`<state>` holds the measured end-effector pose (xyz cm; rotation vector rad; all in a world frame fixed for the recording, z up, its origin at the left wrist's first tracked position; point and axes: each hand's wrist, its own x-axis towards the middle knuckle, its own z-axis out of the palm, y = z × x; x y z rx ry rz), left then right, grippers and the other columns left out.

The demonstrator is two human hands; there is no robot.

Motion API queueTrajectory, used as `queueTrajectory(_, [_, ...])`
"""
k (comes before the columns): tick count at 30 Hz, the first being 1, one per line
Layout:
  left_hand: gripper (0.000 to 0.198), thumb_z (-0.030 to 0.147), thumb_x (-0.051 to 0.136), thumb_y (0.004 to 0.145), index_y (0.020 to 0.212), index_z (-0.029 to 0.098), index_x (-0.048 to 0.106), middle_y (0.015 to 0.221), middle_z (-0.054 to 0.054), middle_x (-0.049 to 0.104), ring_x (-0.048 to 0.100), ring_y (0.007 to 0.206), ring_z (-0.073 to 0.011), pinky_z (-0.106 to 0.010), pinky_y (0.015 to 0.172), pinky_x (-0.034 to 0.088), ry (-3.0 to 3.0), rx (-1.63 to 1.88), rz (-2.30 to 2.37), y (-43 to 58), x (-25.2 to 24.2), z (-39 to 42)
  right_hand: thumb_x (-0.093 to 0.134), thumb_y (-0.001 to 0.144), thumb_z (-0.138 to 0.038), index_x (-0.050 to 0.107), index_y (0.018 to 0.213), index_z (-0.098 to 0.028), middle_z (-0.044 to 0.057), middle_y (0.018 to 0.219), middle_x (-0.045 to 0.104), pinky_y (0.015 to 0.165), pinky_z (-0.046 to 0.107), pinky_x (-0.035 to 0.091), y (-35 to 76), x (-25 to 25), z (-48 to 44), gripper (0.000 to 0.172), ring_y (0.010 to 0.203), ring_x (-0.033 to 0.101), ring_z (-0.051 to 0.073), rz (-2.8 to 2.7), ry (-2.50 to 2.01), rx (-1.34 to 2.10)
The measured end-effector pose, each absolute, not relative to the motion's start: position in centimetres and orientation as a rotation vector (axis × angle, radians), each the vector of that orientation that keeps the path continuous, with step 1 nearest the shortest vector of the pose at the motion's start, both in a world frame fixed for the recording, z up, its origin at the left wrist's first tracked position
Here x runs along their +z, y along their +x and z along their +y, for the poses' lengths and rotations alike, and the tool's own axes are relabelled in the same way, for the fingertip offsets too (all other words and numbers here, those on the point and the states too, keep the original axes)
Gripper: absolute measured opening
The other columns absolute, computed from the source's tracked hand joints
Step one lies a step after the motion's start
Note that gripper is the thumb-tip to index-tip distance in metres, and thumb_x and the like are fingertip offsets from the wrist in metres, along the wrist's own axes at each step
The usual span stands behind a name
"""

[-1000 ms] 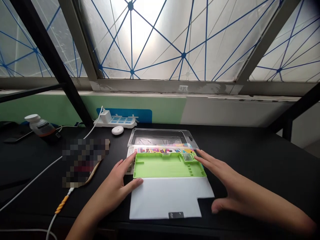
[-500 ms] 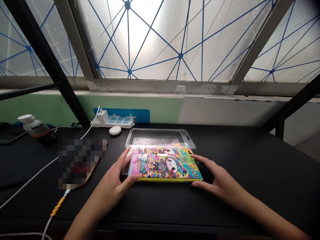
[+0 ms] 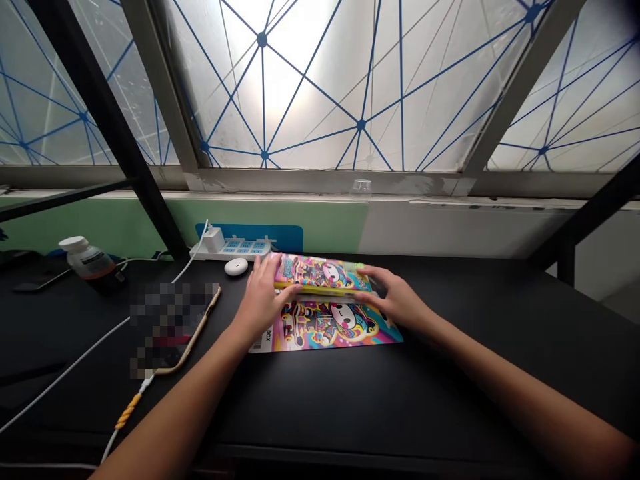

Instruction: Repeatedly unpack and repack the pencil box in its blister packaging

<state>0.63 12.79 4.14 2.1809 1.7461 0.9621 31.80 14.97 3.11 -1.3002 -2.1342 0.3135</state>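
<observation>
Both of my hands grip a colourful cartoon-printed pencil case (image 3: 320,272) with a yellow edge by its two ends. My left hand (image 3: 261,300) is closed on its left end, thumb along the front edge. At the opposite end, my right hand (image 3: 393,298) has its fingers on top and its thumb at the front. Nearer to me lies a flat printed card (image 3: 327,327) with a similar cartoon figure and "BOX" lettering at its left. The clear plastic shell is mostly hidden by the pencil case; only a thin clear strip shows between case and card.
A white power strip (image 3: 245,248) with a plugged-in charger stands against the wall, a round white case (image 3: 236,267) before it. On the left are a blurred-out flat object (image 3: 173,327) with a cable (image 3: 129,411) and a white-capped bottle (image 3: 90,260). Black frame bars slant at both sides.
My hands have carried the pencil case away from me, off the card and over the clear shell. The card is now uncovered. The camera view has shifted slightly.
</observation>
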Motion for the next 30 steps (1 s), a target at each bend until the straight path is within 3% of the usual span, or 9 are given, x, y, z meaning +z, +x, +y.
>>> queueTrajectory(4, [0.075,0.064,0.040,0.097,0.154,0.015,0.035,0.163,-0.020,0.024,0.002,0.152,-0.0400,-0.062,0.117,0.021,2.211,0.521,1.876,0.3,2.1,12.7,0.047,0.098,-0.053,0.064,0.129,-0.022,0.014,0.157,0.040,0.112,0.061,0.032,31.8,1.2,15.0,0.047,0.149,0.023,0.036,-2.326,-1.321,0.040])
queueTrajectory(6, [0.076,0.066,0.031,0.098,0.153,0.014,0.037,0.164,-0.021,0.019,0.000,0.152,-0.0382,-0.064,0.117,0.017,2.296,0.439,1.939,0.6,2.3,12.1,0.043,0.100,-0.051,0.063,0.132,-0.020,0.015,0.161,0.031,0.112,0.063,0.029,31.6,1.3,14.7,0.048,0.151,0.018,0.037,-2.390,-1.324,-0.096])
queueTrajectory(11, [0.071,0.060,0.024,0.102,0.154,0.014,0.035,0.166,-0.017,0.012,0.001,0.154,-0.0320,-0.061,0.119,0.015,2.555,0.424,1.877,2.8,4.1,11.7,0.047,0.100,-0.044,0.061,0.132,-0.014,0.022,0.160,0.030,0.112,0.061,0.029,30.4,2.6,13.1,0.045,0.150,0.023,0.037,-2.406,-1.137,-0.310])
queueTrajectory(16, [0.071,0.061,0.017,0.102,0.158,0.019,0.023,0.166,-0.012,0.013,0.003,0.154,-0.0288,-0.056,0.120,0.019,2.550,0.400,1.592,5.5,4.9,14.3,0.052,0.099,-0.039,0.068,0.117,-0.016,0.017,0.136,0.062,0.109,0.046,0.039,27.6,3.0,9.5,0.033,0.131,0.052,0.029,-2.559,-0.689,-0.183])
queueTrajectory(18, [0.073,0.064,0.018,0.100,0.158,0.020,0.023,0.166,-0.013,0.015,0.005,0.154,-0.0320,-0.060,0.118,0.017,2.522,0.349,1.596,6.0,4.6,15.6,0.050,0.100,-0.044,0.065,0.124,-0.017,0.014,0.136,0.063,0.111,0.043,0.037,26.8,2.8,8.4,0.040,0.130,0.053,0.027,-2.690,-0.636,-0.011])
queueTrajectory(22, [0.074,0.065,0.025,0.098,0.154,0.018,0.035,0.163,-0.015,0.027,0.015,0.152,-0.0357,-0.060,0.118,0.018,2.514,0.261,1.688,5.6,3.5,17.4,0.050,0.092,-0.067,0.035,0.155,-0.019,0.015,0.163,0.028,0.121,0.052,0.019,26.6,2.8,8.2,0.081,0.150,0.022,0.033,-2.805,-0.884,0.412])
queueTrajectory(24, [0.072,0.063,0.025,0.099,0.152,0.016,0.039,0.162,-0.015,0.030,0.019,0.151,-0.0359,-0.059,0.118,0.019,2.522,0.267,1.761,5.0,3.1,17.6,0.052,0.089,-0.070,0.026,0.158,-0.019,0.015,0.164,0.021,0.121,0.055,0.013,27.0,3.2,8.7,0.090,0.151,0.017,0.034,-2.803,-0.959,0.544])
queueTrajectory(27, [0.071,0.061,0.024,0.099,0.153,0.016,0.039,0.162,-0.014,0.031,0.021,0.151,-0.0361,-0.059,0.118,0.020,2.508,0.263,1.829,4.2,2.9,17.6,0.055,0.090,-0.066,0.045,0.150,-0.023,0.012,0.160,0.035,0.120,0.050,0.019,27.7,4.0,9.2,0.075,0.147,0.031,0.032,-2.787,-0.955,0.595])
queueTrajectory(30, [0.071,0.061,0.025,0.099,0.153,0.017,0.039,0.162,-0.013,0.031,0.021,0.151,-0.0359,-0.058,0.118,0.021,2.504,0.257,1.846,3.8,3.1,17.5,0.054,0.096,-0.054,0.073,0.118,-0.025,0.008,0.140,0.062,0.109,0.041,0.037,28.3,4.7,9.3,0.041,0.128,0.055,0.028,-2.716,-0.986,0.568])
